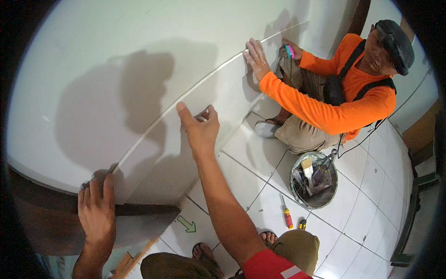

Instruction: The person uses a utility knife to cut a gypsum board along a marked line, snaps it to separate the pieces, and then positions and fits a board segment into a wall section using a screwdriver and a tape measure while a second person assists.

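A thin white strip (153,126) runs slantwise along the pale wall (195,23), from lower left to upper right. At its lower left end, by the dark wood edge, my left hand (98,209) rests with stretched fingers against the wall, the fingertips touching the strip's end. Further along, my right hand (203,129) presses its thumb to the strip. Its other fingers bend apart from the thumb, below the strip. A co-worker's hand (257,59) lies flat over the strip farther right. The co-worker's other hand (292,50) is near a small pink and teal object (290,52).
The co-worker in an orange shirt (325,104) sits on the tiled floor to the right. A bucket (292,186) holds a brush (307,169) and other tools. A red-handled screwdriver (288,218) and a yellow-black tool (303,224) lie near my feet. A green arrow sticker (187,224) marks the floor.
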`<state>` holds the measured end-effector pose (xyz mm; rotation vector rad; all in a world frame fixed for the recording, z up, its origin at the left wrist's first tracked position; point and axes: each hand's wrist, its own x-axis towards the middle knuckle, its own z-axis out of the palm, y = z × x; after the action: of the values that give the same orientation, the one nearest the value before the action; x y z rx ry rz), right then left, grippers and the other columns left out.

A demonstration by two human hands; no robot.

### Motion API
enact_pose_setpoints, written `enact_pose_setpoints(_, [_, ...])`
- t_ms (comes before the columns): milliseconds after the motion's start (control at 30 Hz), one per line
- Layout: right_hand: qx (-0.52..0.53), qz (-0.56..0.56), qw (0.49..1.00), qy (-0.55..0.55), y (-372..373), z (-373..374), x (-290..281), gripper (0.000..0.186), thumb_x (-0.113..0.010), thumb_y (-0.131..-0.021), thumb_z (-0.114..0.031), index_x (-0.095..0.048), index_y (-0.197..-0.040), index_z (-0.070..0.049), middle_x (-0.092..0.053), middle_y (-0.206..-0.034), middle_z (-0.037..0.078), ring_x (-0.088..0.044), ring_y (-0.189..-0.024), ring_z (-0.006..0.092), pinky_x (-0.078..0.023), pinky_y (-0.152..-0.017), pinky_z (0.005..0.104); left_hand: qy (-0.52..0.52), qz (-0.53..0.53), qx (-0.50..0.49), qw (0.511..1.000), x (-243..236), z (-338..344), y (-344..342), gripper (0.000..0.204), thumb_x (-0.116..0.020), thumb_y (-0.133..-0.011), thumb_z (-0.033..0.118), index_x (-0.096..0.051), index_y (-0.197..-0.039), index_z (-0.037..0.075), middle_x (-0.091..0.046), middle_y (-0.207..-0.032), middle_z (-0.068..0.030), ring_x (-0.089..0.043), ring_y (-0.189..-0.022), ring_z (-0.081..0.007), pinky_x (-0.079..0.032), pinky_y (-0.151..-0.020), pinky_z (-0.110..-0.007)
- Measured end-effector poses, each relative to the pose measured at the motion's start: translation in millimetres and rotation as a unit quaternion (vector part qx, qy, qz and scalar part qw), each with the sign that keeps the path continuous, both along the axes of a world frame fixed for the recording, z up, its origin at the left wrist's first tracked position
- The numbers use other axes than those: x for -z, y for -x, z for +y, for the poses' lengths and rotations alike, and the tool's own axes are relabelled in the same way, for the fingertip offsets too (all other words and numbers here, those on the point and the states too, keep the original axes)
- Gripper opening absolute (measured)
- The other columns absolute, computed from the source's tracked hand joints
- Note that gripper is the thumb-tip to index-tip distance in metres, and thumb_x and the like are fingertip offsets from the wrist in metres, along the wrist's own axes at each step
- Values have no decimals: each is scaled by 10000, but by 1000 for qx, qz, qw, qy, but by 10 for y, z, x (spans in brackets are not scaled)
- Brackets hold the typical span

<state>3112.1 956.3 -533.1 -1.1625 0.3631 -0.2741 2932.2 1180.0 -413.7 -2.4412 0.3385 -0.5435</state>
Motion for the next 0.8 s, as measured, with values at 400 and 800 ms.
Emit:
enact_pose_setpoints(400, [38,-38,999,-3,15,60,259,1075,-948,-745,-446,-427,-1417,212,-646,-1251,280,-644,-1123,298,-528,-961,366,-32,45,12,998,89,18,63,341,-623,-866,106,-595,-1205,89,-631,-1067,-120,-686,-901,-290,-552,-887,-442])
enact_pose_setpoints(800, [-30,2,1000,3,47,-56,440,1294,-960,-699,-496,-257,-1543,186,-540,-1383,336,-656,-1142,314,-583,-865,354,-43,139,-45,988,464,5,-1,432,-657,-845,122,-552,-1263,96,-627,-1097,-116,-703,-931,-266,-567,-879,-408])
